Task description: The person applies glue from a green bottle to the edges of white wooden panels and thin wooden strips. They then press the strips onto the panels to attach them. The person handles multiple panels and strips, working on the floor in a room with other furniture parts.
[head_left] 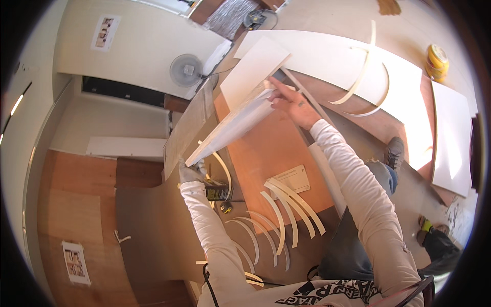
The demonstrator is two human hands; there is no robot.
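A narrow white panel [232, 128] is held up at a slant between my two hands, its thin raw edge turned upward. My left hand [191, 172], which looks covered by a grey glove, grips the near-left end. At the far-right end my right hand [297, 106] holds the panel, index finger stretched along it. Below lies an orange-brown board [266, 153] with a cream card [292, 180] on it. Several curved pale strips [291, 210] spread over its near end. Beside my left forearm are a dark tin [217, 191] and a small yellow-and-black tape measure [225, 207].
Large white panels [327, 48] lie to the far right, with curled strips [365, 77] on top. A yellow tub [437, 62] stands beyond them. A fan [186, 69] is at the far left. Another person's foot [432, 225] shows at the right.
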